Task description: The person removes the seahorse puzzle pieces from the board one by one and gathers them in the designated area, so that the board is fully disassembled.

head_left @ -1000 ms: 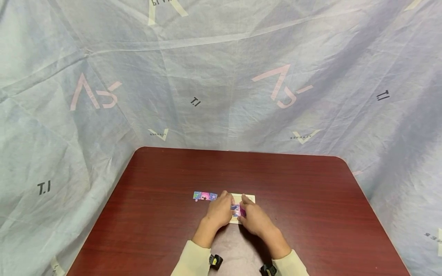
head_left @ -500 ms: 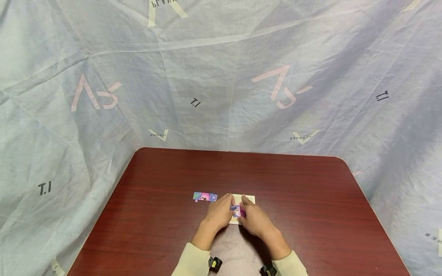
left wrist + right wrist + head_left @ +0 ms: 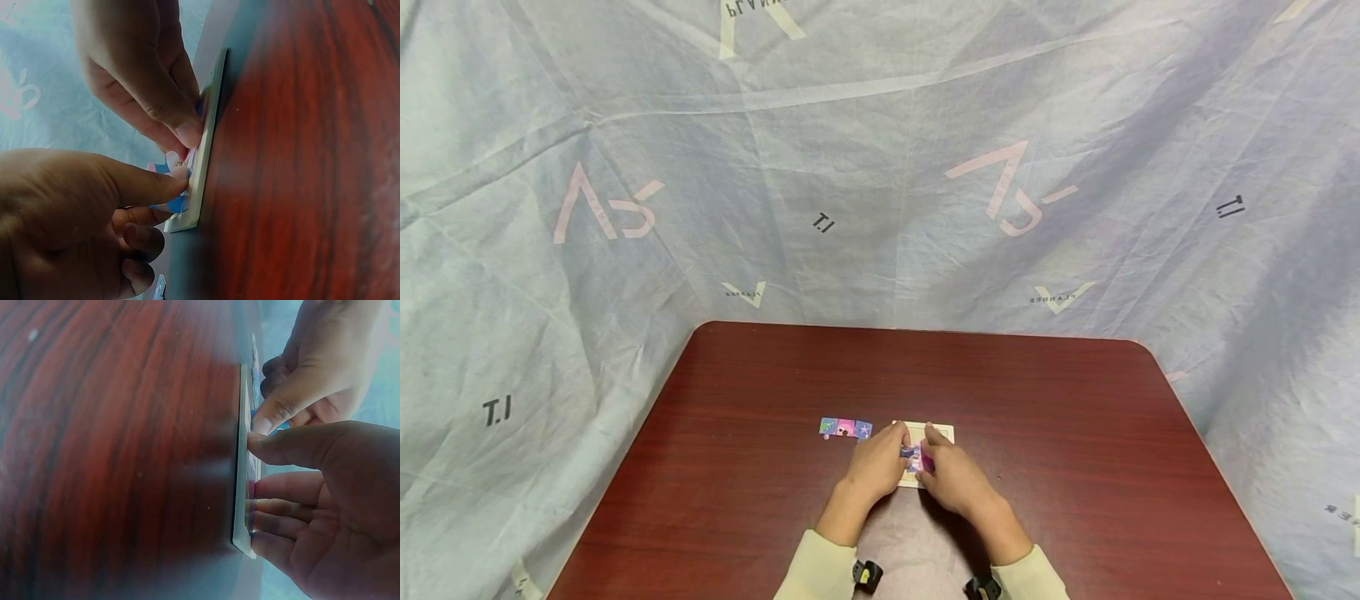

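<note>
A small, pale wooden puzzle board (image 3: 946, 431) lies on the table under both hands. My left hand (image 3: 877, 460) is at its left side, pinching a blue jigsaw puzzle piece (image 3: 161, 169) with pink and white print between thumb and index finger, close over the board. My right hand (image 3: 958, 477) is over the right side, thumb and fingers around a pink-and-purple puzzle piece (image 3: 927, 457) at the board's surface. In the right wrist view its fingertips (image 3: 257, 540) rest along the board. The hands nearly meet, and they cover much of the board.
Left of the board, several printed puzzle pieces (image 3: 846, 427) lie in a row on the dark red wooden table (image 3: 760, 483). A grey-white printed cloth (image 3: 865, 167) hangs behind and at the sides of the table. Each wrist wears a small black camera (image 3: 868, 575).
My left hand's fingers have drawn slightly back toward me, baring a bit more of the board's far left corner. The right hand and the row of pieces stay in place.
</note>
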A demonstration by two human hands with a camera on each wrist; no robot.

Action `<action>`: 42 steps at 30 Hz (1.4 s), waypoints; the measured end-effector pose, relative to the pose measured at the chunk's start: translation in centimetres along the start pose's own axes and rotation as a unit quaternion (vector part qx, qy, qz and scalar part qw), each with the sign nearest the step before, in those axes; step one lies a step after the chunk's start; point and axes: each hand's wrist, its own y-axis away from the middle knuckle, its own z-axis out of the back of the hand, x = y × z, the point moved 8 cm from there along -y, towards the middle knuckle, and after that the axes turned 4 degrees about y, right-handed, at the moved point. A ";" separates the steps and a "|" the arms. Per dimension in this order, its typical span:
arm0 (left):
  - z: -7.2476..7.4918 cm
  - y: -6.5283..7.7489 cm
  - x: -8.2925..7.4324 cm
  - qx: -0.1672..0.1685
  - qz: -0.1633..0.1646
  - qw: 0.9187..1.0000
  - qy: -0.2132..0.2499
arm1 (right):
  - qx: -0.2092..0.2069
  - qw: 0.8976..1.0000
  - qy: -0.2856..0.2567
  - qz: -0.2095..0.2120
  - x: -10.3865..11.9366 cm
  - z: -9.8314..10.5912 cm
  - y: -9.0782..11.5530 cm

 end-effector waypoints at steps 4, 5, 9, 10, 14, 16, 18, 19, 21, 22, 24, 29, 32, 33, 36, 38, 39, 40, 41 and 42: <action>0.0 0.1 0.0 -0.002 0.000 1.000 -0.001 | 0.000 1.000 -0.003 0.003 0.1 0.1 -0.1; 0.0 0.1 0.0 -0.002 0.000 1.000 -0.001 | 0.001 1.000 -0.004 0.003 0.1 0.1 -0.1; 0.0 0.1 0.1 -0.004 0.000 1.000 -0.003 | 0.003 1.000 -0.003 0.003 0.1 0.0 -0.1; 0.0 0.2 0.1 -0.005 0.000 1.000 -0.004 | 0.003 1.000 -0.002 0.003 0.1 0.0 -0.1; 0.0 0.2 0.1 -0.012 -0.006 1.000 -0.011 | 0.002 1.000 -0.005 0.002 0.1 -0.1 0.1; 0.0 0.2 0.1 -0.017 -0.010 1.000 -0.014 | 0.001 1.000 -0.007 0.003 0.1 0.0 0.1; 0.0 0.2 0.1 -0.021 -0.012 1.000 -0.018 | 0.000 1.000 -0.009 0.004 0.1 0.0 0.1; 0.0 0.2 0.1 -0.022 -0.013 0.999 -0.019 | -0.001 1.000 -0.009 0.004 0.1 0.0 0.1; 0.0 0.2 0.1 -0.024 -0.011 0.999 -0.020 | -0.001 1.000 -0.011 0.004 0.1 0.0 0.1; 0.0 0.2 0.1 -0.024 -0.011 0.999 -0.021 | -0.001 1.000 -0.012 0.004 0.1 0.0 0.1; 0.0 0.2 0.1 -0.023 -0.007 1.000 -0.019 | -0.001 1.000 -0.011 0.004 0.1 0.0 0.1; 0.1 0.2 0.0 -0.019 -0.006 1.000 -0.019 | 0.002 1.000 -0.009 0.003 0.0 -0.1 0.1; 0.2 0.3 -0.2 -0.020 -0.010 1.000 -0.021 | 0.004 1.000 -0.007 0.002 0.0 0.0 0.1; 0.2 0.3 -0.2 -0.021 -0.011 0.999 -0.022 | 0.005 1.000 -0.007 0.001 0.0 0.0 0.1; 0.3 0.3 -0.3 -0.024 -0.011 0.999 -0.022 | 0.005 1.000 -0.006 -0.002 0.0 0.0 0.1; 0.3 0.3 -0.2 -0.025 -0.009 0.999 -0.023 | 0.005 1.000 -0.006 -0.003 0.0 -0.1 0.1; 0.3 0.3 -0.2 -0.026 -0.009 0.999 -0.024 | 0.006 1.000 -0.006 -0.003 0.0 -0.1 0.1; 0.3 0.3 -0.2 -0.027 -0.008 0.999 -0.025 | 0.006 1.000 -0.006 -0.003 0.0 -0.1 0.1; 0.2 0.3 -0.1 -0.028 -0.007 0.999 -0.026 | 0.006 1.000 -0.006 -0.003 0.0 -0.1 0.0; 0.2 0.3 -0.1 -0.028 -0.006 0.999 -0.028 | 0.005 1.000 -0.005 -0.002 0.0 -0.1 0.0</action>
